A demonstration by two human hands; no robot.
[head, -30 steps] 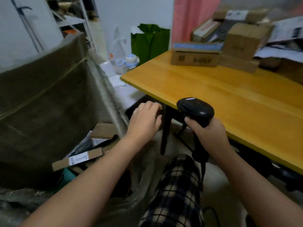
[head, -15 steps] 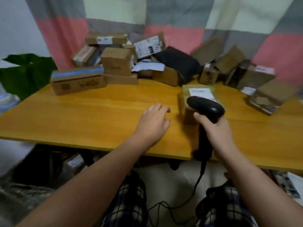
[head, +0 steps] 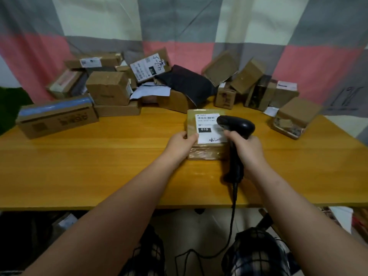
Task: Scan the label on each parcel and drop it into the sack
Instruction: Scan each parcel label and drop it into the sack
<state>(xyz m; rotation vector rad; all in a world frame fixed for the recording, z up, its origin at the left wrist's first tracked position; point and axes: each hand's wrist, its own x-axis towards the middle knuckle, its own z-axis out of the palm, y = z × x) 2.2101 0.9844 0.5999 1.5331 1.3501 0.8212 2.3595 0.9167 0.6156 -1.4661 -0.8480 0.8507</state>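
Left grip (head: 184, 145) pinches left edge of parcel (head: 207, 153).

The left hand (head: 182, 144) has moved off the table (head: 99, 156) to grip the parcel (head: 191, 119), and the scanner (head: 237, 125) now hangs over its label (head: 206, 125).

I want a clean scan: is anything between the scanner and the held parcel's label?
Nothing visible. The scanner in the right hand hangs over the label; the left hand grips the parcel at its left edge, clear of the barcode.
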